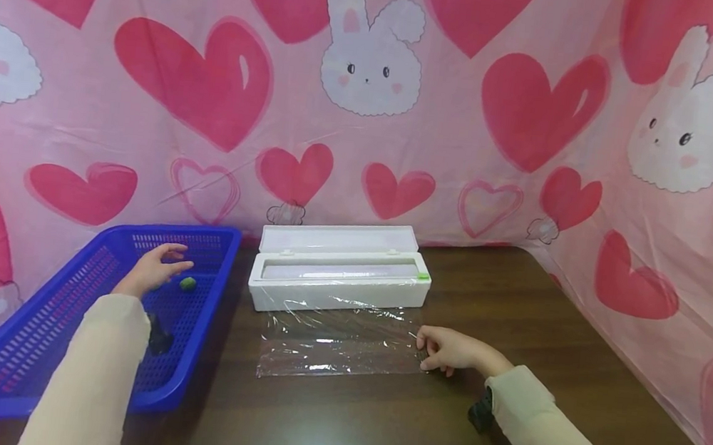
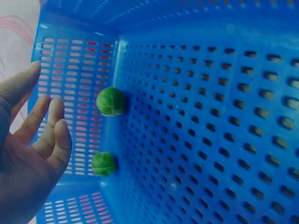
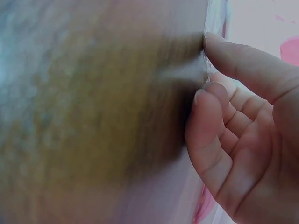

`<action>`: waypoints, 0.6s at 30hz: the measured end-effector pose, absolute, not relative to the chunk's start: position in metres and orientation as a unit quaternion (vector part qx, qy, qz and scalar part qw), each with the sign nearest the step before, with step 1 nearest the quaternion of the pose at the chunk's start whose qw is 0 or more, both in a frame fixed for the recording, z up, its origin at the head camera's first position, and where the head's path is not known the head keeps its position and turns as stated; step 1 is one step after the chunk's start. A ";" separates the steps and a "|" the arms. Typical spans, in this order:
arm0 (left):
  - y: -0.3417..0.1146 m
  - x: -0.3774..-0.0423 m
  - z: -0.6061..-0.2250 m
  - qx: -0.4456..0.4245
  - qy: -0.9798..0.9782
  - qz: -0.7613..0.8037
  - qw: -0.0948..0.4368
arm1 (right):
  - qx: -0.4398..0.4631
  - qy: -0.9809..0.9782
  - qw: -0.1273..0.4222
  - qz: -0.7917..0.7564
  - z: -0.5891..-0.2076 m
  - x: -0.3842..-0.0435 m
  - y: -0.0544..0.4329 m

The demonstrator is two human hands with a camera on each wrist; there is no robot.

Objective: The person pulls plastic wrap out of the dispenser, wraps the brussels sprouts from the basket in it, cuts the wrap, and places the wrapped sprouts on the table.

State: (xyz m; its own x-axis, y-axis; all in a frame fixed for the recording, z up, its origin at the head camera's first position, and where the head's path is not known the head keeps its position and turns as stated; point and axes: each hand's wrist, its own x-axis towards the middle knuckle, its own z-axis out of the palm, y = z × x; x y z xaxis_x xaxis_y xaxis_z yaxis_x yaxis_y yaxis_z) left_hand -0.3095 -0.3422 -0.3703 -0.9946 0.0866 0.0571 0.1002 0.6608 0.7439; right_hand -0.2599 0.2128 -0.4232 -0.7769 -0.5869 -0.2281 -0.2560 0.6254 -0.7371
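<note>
The left hand (image 1: 155, 269), open, hovers over two Brussels sprouts (image 2: 111, 101) in the blue basket (image 1: 210, 309) along the counter's (image 1: 323, 434) left edge. Clear film (image 1: 338, 350) spreads frontward from the white box (image 1: 336, 296) near the back edge; the right hand (image 1: 456, 350), fingers curled, is at its right side, grip unclear.

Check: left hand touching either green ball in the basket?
Apart. In the left wrist view, the slotted blue basket shows between the left hand and both the upper ball and lower ball.

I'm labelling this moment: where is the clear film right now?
In the head view, the clear film spreads over the table in front of the white box, with the right hand at its right edge.
</note>
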 end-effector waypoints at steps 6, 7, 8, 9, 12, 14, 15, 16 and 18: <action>-0.341 -0.306 -0.377 -0.068 -0.915 -0.397 -0.025 | -0.244 0.871 0.231 -0.357 -0.423 -0.260 0.213; -0.340 -0.306 -0.378 -0.071 -0.915 -0.396 -0.031 | -0.245 0.871 0.230 -0.357 -0.423 -0.260 0.213; -0.340 -0.306 -0.379 -0.072 -0.914 -0.397 -0.036 | -0.245 0.872 0.229 -0.356 -0.423 -0.260 0.213; -0.339 -0.306 -0.381 -0.074 -0.913 -0.398 -0.041 | -0.246 0.872 0.229 -0.356 -0.423 -0.260 0.213; -0.338 -0.308 -0.384 -0.077 -0.914 -0.395 -0.058 | -0.247 0.873 0.226 -0.355 -0.424 -0.260 0.213; -0.339 -0.310 -0.386 -0.075 -0.914 -0.391 -0.078 | -0.247 0.873 0.226 -0.355 -0.424 -0.260 0.214; -0.339 -0.311 -0.388 -0.072 -0.914 -0.390 -0.091 | -0.248 0.872 0.226 -0.356 -0.424 -0.260 0.214; -0.342 -0.314 -0.391 -0.070 -0.912 -0.392 -0.101 | -0.248 0.872 0.226 -0.356 -0.424 -0.260 0.214; -0.354 -0.324 -0.404 -0.074 -0.902 -0.410 -0.115 | -0.248 0.872 0.227 -0.355 -0.424 -0.260 0.214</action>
State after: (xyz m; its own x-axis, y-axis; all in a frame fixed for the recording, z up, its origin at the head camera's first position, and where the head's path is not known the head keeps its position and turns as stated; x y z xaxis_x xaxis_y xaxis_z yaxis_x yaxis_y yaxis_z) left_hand -0.3241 -0.3544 -0.4040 -0.9626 0.2281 -0.1461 0.0399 0.6526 0.7566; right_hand -0.2600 0.2142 -0.4244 -0.7738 -0.5943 -0.2194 -0.2720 0.6245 -0.7321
